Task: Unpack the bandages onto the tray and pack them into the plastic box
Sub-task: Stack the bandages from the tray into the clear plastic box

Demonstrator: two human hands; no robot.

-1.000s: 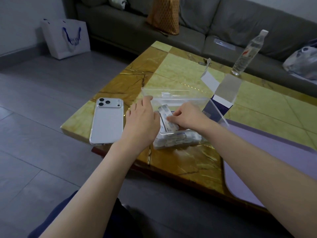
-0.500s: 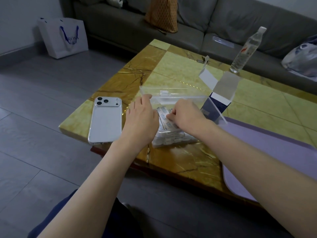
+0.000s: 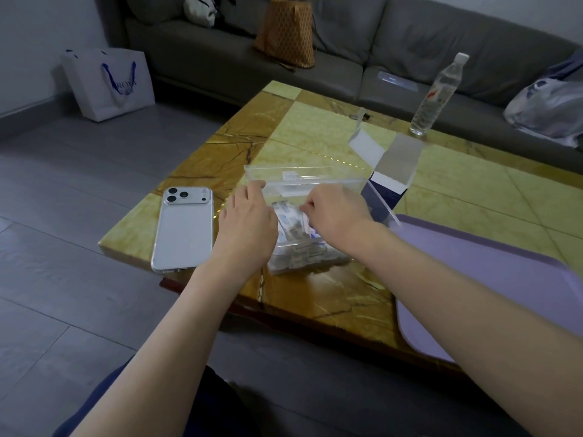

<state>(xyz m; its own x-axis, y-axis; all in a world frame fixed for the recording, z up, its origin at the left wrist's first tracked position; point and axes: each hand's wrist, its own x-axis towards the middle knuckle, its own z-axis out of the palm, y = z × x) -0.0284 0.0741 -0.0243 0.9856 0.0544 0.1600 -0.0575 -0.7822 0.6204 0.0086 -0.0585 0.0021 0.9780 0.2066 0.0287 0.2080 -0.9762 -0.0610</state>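
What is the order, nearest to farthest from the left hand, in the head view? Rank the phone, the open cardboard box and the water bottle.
From the left hand, which holds the plastic box:
1. Phone: lies flat just to the hand's left.
2. Cardboard box: stands open to the right, behind the plastic box.
3. Water bottle: stands upright far back on the right.
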